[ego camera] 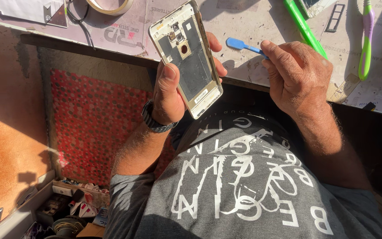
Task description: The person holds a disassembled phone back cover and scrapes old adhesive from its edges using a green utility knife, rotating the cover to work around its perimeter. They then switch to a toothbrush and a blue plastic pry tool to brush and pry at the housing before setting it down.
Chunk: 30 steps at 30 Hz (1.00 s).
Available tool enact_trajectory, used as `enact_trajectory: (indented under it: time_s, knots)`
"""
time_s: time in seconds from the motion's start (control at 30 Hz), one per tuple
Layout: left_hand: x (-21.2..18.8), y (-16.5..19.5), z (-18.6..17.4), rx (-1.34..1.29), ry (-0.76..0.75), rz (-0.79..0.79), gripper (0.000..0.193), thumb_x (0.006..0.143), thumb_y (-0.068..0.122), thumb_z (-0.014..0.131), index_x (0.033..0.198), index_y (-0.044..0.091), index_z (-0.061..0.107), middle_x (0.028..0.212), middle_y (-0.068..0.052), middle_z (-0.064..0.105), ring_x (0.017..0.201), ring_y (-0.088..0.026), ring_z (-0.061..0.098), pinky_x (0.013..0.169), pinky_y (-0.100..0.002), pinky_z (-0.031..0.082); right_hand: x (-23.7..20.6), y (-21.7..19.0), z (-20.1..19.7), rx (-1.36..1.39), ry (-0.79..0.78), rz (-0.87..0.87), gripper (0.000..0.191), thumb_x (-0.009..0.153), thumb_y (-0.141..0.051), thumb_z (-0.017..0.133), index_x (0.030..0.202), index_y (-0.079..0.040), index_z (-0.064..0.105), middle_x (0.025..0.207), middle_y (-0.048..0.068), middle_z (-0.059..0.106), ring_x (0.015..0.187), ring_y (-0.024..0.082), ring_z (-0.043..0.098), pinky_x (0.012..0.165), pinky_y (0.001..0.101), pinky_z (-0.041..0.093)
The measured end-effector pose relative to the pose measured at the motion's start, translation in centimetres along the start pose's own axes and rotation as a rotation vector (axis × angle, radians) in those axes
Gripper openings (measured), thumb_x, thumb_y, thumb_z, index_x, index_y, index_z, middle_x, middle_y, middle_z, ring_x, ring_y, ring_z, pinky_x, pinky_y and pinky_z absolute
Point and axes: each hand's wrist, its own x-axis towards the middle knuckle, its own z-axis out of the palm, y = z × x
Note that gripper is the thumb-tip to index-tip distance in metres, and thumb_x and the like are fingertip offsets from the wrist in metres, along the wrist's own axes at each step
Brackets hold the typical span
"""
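My left hand (pixel 169 90) grips an opened phone body (pixel 186 57) with a gold rim, its inner side facing me, held tilted above the table edge. A dark watch (pixel 155 121) sits on that wrist. My right hand (pixel 295 75) is closed on a blue plastic pry tool (pixel 240 44), whose flat tip points left toward the phone and stays a short way from it. The tool's handle is hidden inside my fingers.
The worktable (pixel 253 26) carries a green tool (pixel 303 26), a purple-and-green toothbrush (pixel 366 40), a tape roll (pixel 109 5), a black SIM tray (pixel 334 17) and a cable. A red patterned mat (pixel 93 119) lies below. A box of parts (pixel 67 208) sits at the lower left.
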Motion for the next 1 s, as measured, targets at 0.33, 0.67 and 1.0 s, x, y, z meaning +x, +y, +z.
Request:
enact_trajectory:
  time_s: [0.33, 0.67, 1.0]
  knots:
    - [-0.59, -0.17, -0.13, 0.061, -0.06, 0.012, 0.057, 0.102, 0.033, 0.06, 0.142, -0.006, 0.047, 0.134, -0.019, 0.057, 0.103, -0.02, 0.072, 0.086, -0.036, 0.066, 0.53, -0.24, -0.28, -0.012, 0.014, -0.015, 0.022, 0.107, -0.007, 0.076, 0.128, -0.008, 0.069, 0.093, 0.006, 0.071, 0.082, 0.02, 0.069, 0.064, 0.0323, 0.052]
    - [0.03, -0.55, -0.47, -0.21, -0.172, -0.083, 0.064, 0.096, 0.036, 0.066, 0.143, -0.006, 0.052, 0.125, -0.028, 0.061, 0.093, -0.03, 0.076, 0.075, -0.043, 0.069, 0.14, 0.17, -0.14, 0.018, 0.012, -0.001, 0.019, 0.112, -0.009, 0.077, 0.129, -0.008, 0.069, 0.091, 0.006, 0.07, 0.081, 0.019, 0.07, 0.063, 0.0317, 0.052]
    - [-0.82, 0.18, -0.45, -0.043, -0.12, -0.052, 0.064, 0.1, 0.04, 0.063, 0.143, -0.005, 0.047, 0.132, -0.022, 0.058, 0.095, -0.022, 0.073, 0.075, -0.035, 0.066, 0.73, -0.29, -0.46, -0.001, 0.015, -0.019, 0.021, 0.109, -0.007, 0.076, 0.128, -0.009, 0.068, 0.093, 0.006, 0.07, 0.082, 0.019, 0.069, 0.065, 0.0322, 0.053]
